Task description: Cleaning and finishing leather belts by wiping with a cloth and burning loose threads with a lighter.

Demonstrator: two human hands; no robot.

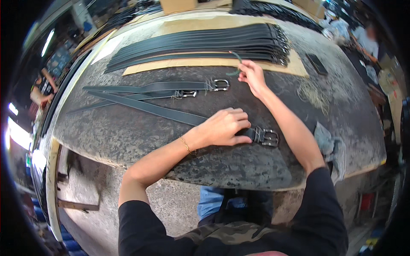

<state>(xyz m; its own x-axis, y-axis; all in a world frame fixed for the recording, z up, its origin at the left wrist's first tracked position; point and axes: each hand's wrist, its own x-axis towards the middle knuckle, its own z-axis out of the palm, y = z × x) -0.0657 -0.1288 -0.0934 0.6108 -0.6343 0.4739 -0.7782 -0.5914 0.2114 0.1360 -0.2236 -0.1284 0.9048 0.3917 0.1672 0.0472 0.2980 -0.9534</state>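
My left hand (pixel 225 126) lies closed over a dark leather belt (pixel 164 110), its thumb close to the buckle end. The silver buckle (pixel 270 138) sticks out to the right of that hand, with pale thread around the belt beside it. Above the table, my right hand (pixel 253 77) pinches a thin green curved tool (pixel 233 74); its kind is not clear. Two more belts lie farther off, one with a buckle (pixel 221 85) and one with a smaller-looking buckle (pixel 188 94), both with loose thread ends near them.
A row of dark belts (pixel 192 40) lies on cardboard (pixel 299 66) at the back, buckles to the right. A phone (pixel 316 64), a heap of pale threads (pixel 314 94) and a clear plastic bag (pixel 337 155) are on the table's right. Other people (pixel 42 87) work left and far right.
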